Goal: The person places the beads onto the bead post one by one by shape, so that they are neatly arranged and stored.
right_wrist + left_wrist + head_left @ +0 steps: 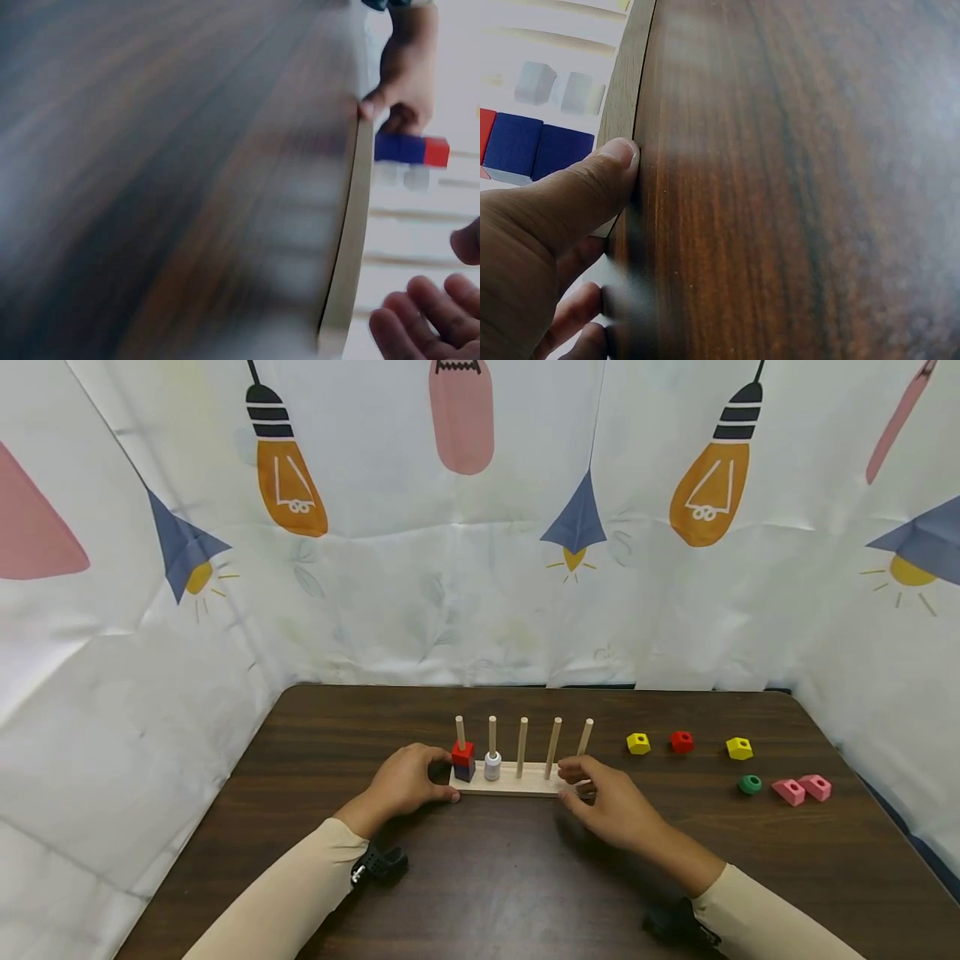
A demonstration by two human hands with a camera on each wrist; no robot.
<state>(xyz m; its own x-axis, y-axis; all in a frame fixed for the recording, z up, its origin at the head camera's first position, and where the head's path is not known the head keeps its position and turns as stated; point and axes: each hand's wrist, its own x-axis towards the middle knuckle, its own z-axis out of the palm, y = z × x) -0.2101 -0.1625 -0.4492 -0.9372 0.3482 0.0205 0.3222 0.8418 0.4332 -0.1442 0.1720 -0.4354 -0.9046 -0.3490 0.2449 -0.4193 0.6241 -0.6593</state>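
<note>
- Just below frame centre, my left hand [405, 782] pinches the pegboard [510, 786]; my right hand [611, 800], fingers apart, is by its right end.
- Two pegs [461, 732] loaded, three bare.
- Frame right: six loose pieces [788, 792], seemingly left to place.

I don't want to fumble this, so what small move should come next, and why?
Probably move the right hand to the yellow block nearest the peg stand: that hand looks empty, the left hand holds the stand's left end, the middle peg is bare, and the block looks drilled, so it might fit there.
</note>
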